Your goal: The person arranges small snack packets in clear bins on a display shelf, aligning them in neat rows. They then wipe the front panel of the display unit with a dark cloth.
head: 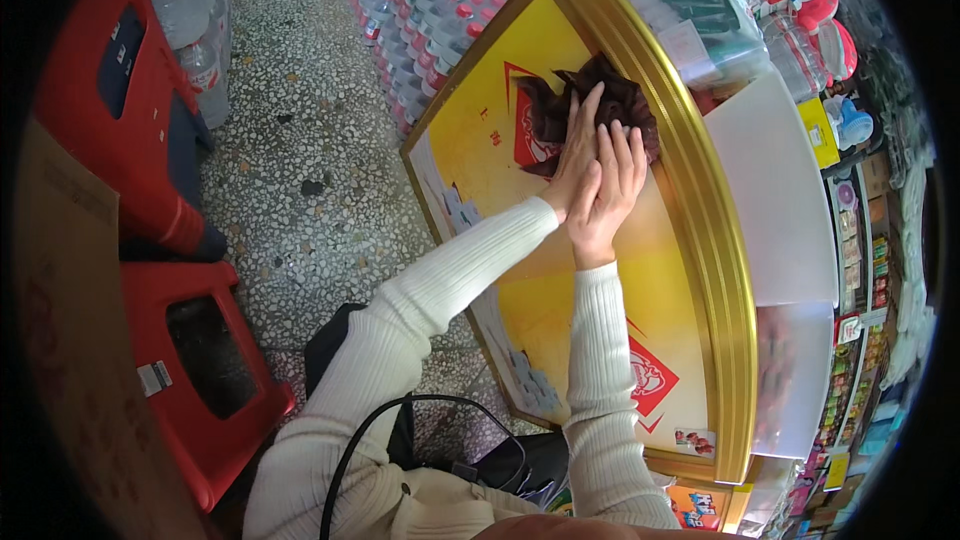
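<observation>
A crumpled dark brown cloth (551,112) lies against the yellow printed front panel (480,101) of a counter, just beside its gold trim. Over the cloth stretches my left hand (576,142), its fingers long and pointing away from me. It bears on the cloth; its palm side is hidden. My right hand (611,184) crosses over the back of my left hand and wrist, fingers nearly straight, thumb a little apart. Its fingertips reach the cloth's edge, and its palm is out of sight.
Curved gold trim (701,195) edges the counter. Shrink-wrapped water bottles (450,11) stand on the speckled floor (300,127). Red plastic stools (262,390) and a cardboard box (64,255) are at left. White bins (772,172) and stocked shelves (855,375) line the right. A black cable (360,435) loops before me.
</observation>
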{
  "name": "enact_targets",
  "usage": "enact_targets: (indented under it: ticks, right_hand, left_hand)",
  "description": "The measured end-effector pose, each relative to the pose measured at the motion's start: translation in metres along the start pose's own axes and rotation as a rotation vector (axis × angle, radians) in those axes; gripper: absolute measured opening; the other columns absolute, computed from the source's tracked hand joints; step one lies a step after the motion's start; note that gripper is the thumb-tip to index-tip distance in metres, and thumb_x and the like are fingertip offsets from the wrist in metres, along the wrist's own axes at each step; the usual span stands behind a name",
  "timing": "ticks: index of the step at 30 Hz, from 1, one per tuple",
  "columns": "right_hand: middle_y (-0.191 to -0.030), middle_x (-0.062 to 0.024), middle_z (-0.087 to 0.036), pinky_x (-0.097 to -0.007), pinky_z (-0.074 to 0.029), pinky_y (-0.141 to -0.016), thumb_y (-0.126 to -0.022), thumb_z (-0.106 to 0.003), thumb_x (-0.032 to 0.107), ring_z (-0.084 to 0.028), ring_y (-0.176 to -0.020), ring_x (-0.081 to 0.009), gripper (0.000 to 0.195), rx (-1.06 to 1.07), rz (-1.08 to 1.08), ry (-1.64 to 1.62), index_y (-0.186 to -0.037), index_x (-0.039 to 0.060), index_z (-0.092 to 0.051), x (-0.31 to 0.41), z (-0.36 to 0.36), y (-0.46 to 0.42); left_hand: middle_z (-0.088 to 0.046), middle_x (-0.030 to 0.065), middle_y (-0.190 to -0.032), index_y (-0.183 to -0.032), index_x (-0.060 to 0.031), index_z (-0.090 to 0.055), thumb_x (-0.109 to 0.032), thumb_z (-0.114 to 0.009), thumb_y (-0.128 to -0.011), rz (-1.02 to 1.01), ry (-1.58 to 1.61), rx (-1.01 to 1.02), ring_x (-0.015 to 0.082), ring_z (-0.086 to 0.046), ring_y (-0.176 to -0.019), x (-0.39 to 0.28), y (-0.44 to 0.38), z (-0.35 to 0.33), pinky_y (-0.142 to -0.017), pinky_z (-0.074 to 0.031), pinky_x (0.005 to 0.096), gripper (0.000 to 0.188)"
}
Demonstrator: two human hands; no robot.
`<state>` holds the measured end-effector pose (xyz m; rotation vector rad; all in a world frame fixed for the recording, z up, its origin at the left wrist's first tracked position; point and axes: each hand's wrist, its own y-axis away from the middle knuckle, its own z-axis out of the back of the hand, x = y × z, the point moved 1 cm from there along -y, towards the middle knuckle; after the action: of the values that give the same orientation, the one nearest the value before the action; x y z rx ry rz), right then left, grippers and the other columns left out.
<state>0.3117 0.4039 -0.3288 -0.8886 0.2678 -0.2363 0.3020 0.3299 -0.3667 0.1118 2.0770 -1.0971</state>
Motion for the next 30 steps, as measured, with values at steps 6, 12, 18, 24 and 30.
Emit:
enact_targets:
  ticks: [6,12,18,24,30]
  right_hand:
    - [-0.145,-0.0159,-0.049,-0.0498,-0.030,-0.114,-0.093,-0.059,0.020,-0.038,-0.141,-0.0348,0.051,0.123,0.088,0.128,-0.139,-0.0003,-0.050,0.000,-0.048,-0.038]
    - [-0.145,-0.0172,-0.048,-0.0467,-0.027,-0.117,-0.092,-0.060,0.022,-0.038,-0.141,-0.0319,0.054,0.089,0.147,0.078,-0.139,-0.0007,-0.049,0.011,-0.115,-0.092]
    - [-0.145,-0.0158,-0.049,-0.0449,-0.027,-0.117,-0.091,-0.059,0.028,-0.039,-0.140,-0.0303,0.058,0.181,0.182,0.140,-0.141,0.0017,-0.048,0.008,-0.160,-0.102]
    - [-0.147,-0.0133,-0.047,-0.0432,-0.025,-0.118,-0.094,-0.051,0.035,-0.036,-0.142,-0.0284,0.058,0.489,0.128,0.026,-0.144,0.0049,-0.047,0.016,-0.225,-0.027]
    - [-0.148,-0.0158,-0.046,-0.0442,-0.025,-0.118,-0.092,-0.058,0.040,-0.035,-0.143,-0.0300,0.063,0.802,0.006,-0.001,-0.140,0.0008,-0.049,0.031,-0.234,0.049]
  left_hand:
    - [-0.028,0.0226,-0.152,-0.143,-0.0019,-0.029,-0.035,-0.063,-0.094,-0.102,-0.192,-0.209,0.0394,-0.029,-0.141,0.052,-0.049,0.024,-0.116,-0.026,0.0485,0.068]
    - [-0.030,0.0236,-0.150,-0.140,-0.0015,-0.031,-0.034,-0.062,-0.095,0.088,-0.212,-0.409,0.0398,-0.031,-0.139,0.100,-0.114,0.088,-0.115,-0.027,0.0478,0.064]
    - [-0.032,0.0245,-0.147,-0.137,-0.0011,-0.033,-0.033,-0.061,-0.096,0.245,-0.082,-0.467,0.0402,-0.033,-0.136,0.154,-0.109,0.112,-0.114,-0.028,0.0470,0.059]
    - [-0.034,0.0255,-0.145,-0.134,-0.0006,-0.035,-0.032,-0.059,-0.096,0.521,0.083,-0.549,0.0407,-0.036,-0.134,0.200,-0.041,0.138,-0.113,-0.028,0.0463,0.055]
    - [-0.037,0.0264,-0.143,-0.131,-0.0002,-0.037,-0.031,-0.058,-0.097,0.802,0.206,-0.588,0.0411,-0.038,-0.132,0.216,0.049,0.116,-0.112,-0.029,0.0456,0.051]
